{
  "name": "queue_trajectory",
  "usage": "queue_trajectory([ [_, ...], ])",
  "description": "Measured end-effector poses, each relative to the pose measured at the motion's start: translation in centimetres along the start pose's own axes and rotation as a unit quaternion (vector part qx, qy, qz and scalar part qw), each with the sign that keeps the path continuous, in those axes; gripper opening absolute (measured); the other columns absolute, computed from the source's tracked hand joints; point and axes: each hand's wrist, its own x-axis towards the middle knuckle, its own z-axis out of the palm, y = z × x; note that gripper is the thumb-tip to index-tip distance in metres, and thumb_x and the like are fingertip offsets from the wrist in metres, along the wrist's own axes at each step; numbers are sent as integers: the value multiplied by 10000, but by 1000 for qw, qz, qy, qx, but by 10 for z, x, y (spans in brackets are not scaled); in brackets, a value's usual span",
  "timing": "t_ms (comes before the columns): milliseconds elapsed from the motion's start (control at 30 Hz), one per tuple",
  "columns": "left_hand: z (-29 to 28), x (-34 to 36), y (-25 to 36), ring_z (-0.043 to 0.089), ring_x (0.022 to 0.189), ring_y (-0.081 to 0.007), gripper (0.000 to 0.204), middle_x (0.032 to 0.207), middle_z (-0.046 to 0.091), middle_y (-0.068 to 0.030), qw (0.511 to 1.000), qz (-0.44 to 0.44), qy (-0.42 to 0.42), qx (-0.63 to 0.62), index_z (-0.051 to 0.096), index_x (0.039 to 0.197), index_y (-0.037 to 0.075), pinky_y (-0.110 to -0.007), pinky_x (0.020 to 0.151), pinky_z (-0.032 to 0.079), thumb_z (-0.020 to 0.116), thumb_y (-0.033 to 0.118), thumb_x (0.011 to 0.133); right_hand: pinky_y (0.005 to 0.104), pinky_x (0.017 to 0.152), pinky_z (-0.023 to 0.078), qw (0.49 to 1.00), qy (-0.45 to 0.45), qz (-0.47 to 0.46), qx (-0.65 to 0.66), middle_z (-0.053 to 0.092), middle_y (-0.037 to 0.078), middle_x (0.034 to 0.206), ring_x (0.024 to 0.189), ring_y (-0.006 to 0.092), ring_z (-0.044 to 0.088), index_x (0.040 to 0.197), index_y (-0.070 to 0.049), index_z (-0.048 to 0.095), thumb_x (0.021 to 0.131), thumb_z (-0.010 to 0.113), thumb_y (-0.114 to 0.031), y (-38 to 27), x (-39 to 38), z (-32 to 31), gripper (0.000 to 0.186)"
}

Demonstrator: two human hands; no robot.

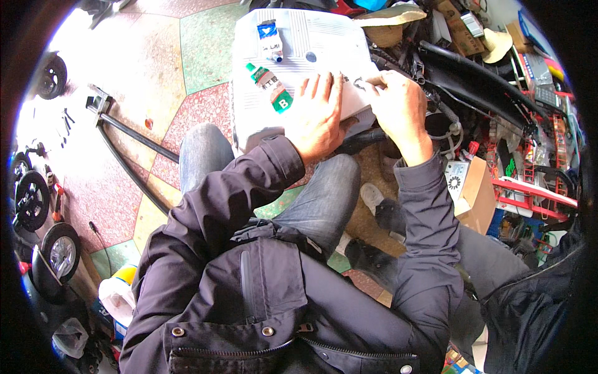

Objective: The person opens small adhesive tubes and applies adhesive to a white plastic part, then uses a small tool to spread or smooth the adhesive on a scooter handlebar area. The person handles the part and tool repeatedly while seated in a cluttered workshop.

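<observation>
Before my knees stands a white, box-like thing (248,115) with a striped top, its kind unclear. My left hand (319,115) lies flat on its near part, fingers stretched out and holding nothing. At the right edge of the top, my right hand (402,109) is closed, thumb and fingertips pinched together. What it pinches is too small to make out; a little dark mark shows beside the fingertips. Left of my left hand lies a green and white glue tube (271,88), cap pointing away. Beyond it rests a blue and white tube (270,41), its cap toward me.
Small wheels (61,252) line the left side. A black bent tube frame (134,168) lies on the tiled floor. At right are an open cardboard box (478,196), a long black curved part (473,87) and straw hats (391,17). Another person's dark-clothed leg (492,262) is close by.
</observation>
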Motion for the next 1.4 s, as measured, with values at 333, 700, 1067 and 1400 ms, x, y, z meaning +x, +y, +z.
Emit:
queue_trajectory([
  [333, 1, 0, -2, 474, 1333, -459, 894, 1432, 486, -323, 1000, 2, 0, 1, 426, 1459, -128, -564, 1156, 356, 815, 308, 783, 371, 710, 582, 1000, -3, -18, 2, 771, 144, 883, 800, 294, 761, 990, -57, 793, 887, 772, -186, -4, 0, -1, 167],
  [700, 1, 1, 0, 470, 1345, -457, 915, 1431, 493, -313, 1000, -3, -7, -12, 426, 1466, -124, -560, 1161, 352, 838, 323, 782, 371, 720, 580, 1000, 3, -16, 7, 773, 138, 906, 811, 287, 757, 985, -60, 793, 888, 772, -190, -2, -1, 1, 164],
  [1067, 1, 0, -2, 475, 1335, -448, 923, 1441, 489, -307, 1000, -4, -5, -5, 428, 1457, -120, -547, 1156, 352, 846, 349, 781, 392, 706, 570, 1000, 7, -21, -10, 765, 149, 912, 813, 299, 754, 985, -68, 794, 901, 768, -199, 0, -1, 3, 158],
  [1400, 0, 1, -2, 473, 1338, -448, 922, 1438, 494, -312, 1000, 0, -8, -6, 421, 1464, -122, -543, 1149, 353, 832, 361, 795, 386, 698, 560, 999, 21, -42, 8, 742, 120, 872, 795, 297, 729, 975, -64, 791, 885, 760, -157, -2, -3, 2, 132],
])
